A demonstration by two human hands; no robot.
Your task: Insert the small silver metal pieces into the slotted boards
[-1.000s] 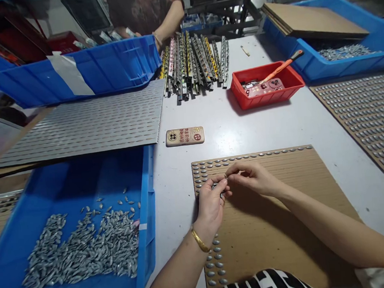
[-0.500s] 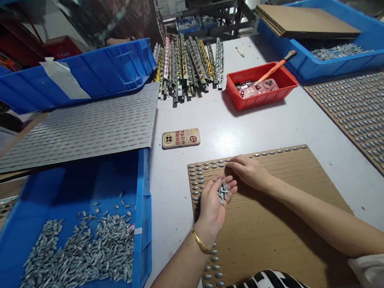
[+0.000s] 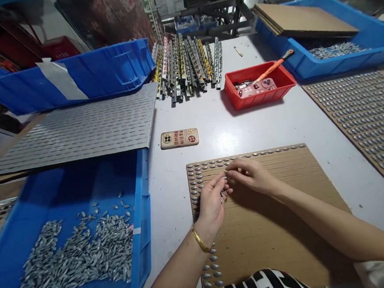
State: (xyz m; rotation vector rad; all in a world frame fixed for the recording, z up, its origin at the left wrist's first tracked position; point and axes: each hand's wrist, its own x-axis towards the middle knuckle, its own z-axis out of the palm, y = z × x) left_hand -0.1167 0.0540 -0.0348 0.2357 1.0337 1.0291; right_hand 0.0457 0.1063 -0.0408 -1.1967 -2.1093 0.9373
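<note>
My left hand [image 3: 212, 204], wearing a gold bangle, curls around a few small oval metal pieces [image 3: 222, 197] that show between its fingers. My right hand [image 3: 249, 175] pinches a tiny item, seemingly one such piece, at its fingertips, right next to my left fingers. Both hands hover over a corrugated cardboard sheet [image 3: 272, 231]. Rows of the same grey pieces [image 3: 246, 155] line its top edge and left side, while most of its ridged surface shows bare.
A blue crate [image 3: 140, 201] of loose pieces sits left, beside a filled sheet [image 3: 71, 131]. Another filled sheet [image 3: 359, 122] lies right. Further back are a phone [image 3: 179, 138], a red tray [image 3: 261, 98], stacked metal strips [image 3: 186, 67] and a blue crate [image 3: 345, 63].
My left hand has closed from an open, cupped palm around the pieces. My right hand has moved from the sheet's top row to pinch at my left fingers.
</note>
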